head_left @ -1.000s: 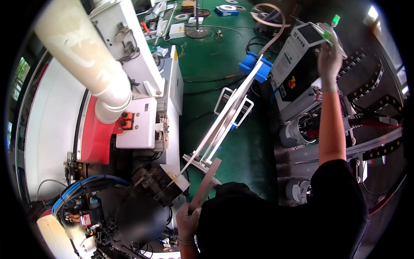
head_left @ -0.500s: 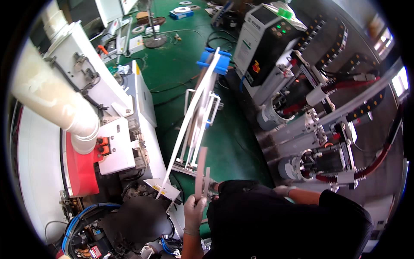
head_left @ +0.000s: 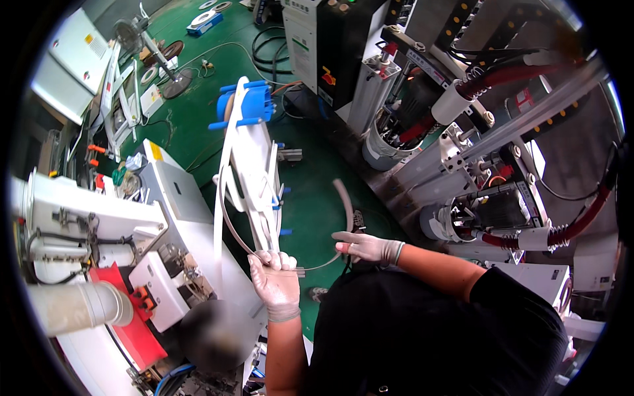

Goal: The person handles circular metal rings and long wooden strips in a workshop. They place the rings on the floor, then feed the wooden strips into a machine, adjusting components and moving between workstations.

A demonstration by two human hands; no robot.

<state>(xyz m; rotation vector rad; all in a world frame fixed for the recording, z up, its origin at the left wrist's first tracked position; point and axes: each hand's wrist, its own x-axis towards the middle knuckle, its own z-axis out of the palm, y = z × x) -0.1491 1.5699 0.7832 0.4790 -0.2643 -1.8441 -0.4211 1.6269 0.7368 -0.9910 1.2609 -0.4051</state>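
Note:
My left hand (head_left: pixel 275 282), in a pale glove, has its fingers curled closed around a thin, flexible grey-beige strip (head_left: pixel 348 203) that looks like edge banding. One part of the strip bows up from this hand along the reel stand (head_left: pixel 256 162); another runs rightward and curls up to a free end. Gloved too, my right hand (head_left: pixel 374 249) lies beside that curl, fingers stretched to the left and thumb a little apart. The strip passes behind its fingertips; whether they touch is unclear. Beyond both hands stands the white-framed reel stand with a blue hub (head_left: pixel 247 109).
A white machine (head_left: pixel 178 191) with a thick pale duct (head_left: pixel 79 309) stands on the left. Along the right are a black-and-white control cabinet (head_left: pixel 317 59) and machinery with red-brown hoses (head_left: pixel 495 82). A pedestal fan (head_left: pixel 175 84) and banding rolls (head_left: pixel 203 18) are on the green floor.
The view has swung right. My left hand has shifted slightly left, and the strip it holds upright earlier now bends across to the right. My right hand has come forward from my side to the strip.

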